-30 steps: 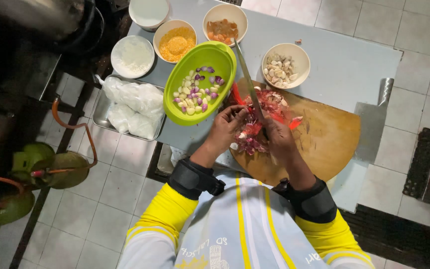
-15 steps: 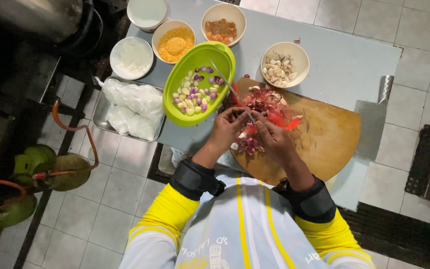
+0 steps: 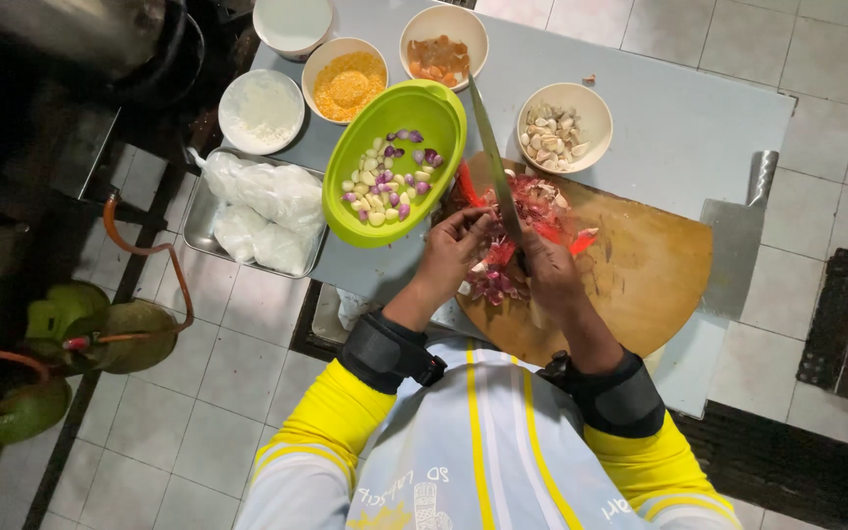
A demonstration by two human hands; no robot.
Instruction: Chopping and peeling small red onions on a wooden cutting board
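On the round wooden chopping board (image 3: 640,275), red chopped shallots and chillies (image 3: 517,240) are being cut.
A long steel knife (image 3: 491,157) is gripped by the right hand (image 3: 552,275); the pile is pinned by the left hand (image 3: 453,250), fingers curled; those fingertips could be nicked if the blade drifts sideways.

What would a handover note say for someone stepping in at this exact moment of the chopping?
Right hand: gripping the knife, blade pointing away over the round wooden board.
Left hand: fingers resting on the pile of red chillies and shallots, steadying it beside the blade.
Done: part of the pile is already cut into pieces.
Left: larger red pieces remain uncut; the green bowl of peeled shallots and garlic sits left of the board, the cleaver lies unused to the right.
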